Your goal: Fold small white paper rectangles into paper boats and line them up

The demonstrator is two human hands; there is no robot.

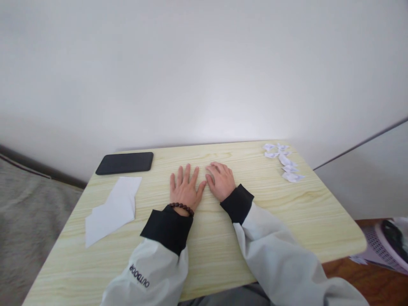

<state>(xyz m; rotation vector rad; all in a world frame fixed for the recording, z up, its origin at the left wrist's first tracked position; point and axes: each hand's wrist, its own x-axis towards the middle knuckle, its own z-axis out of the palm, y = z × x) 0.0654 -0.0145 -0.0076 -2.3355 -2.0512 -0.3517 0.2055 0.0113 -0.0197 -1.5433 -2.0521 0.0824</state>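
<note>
My left hand lies flat on the pale wood-grain table, palm down with its fingers spread and nothing held. A dark bead bracelet circles that wrist. Close beside it, my right hand rests on the tabletop with fingers loosely bent and thumb apart, holding nothing I can see. Left of my hands lie overlapping white paper sheets. Several small folded white paper pieces stand in a cluster at the far right of the table.
A black phone-like slab lies at the table's far left corner. The white wall rises behind the table. On the floor at right stands a pale purple basket with a dark liner. Grey fabric is at left.
</note>
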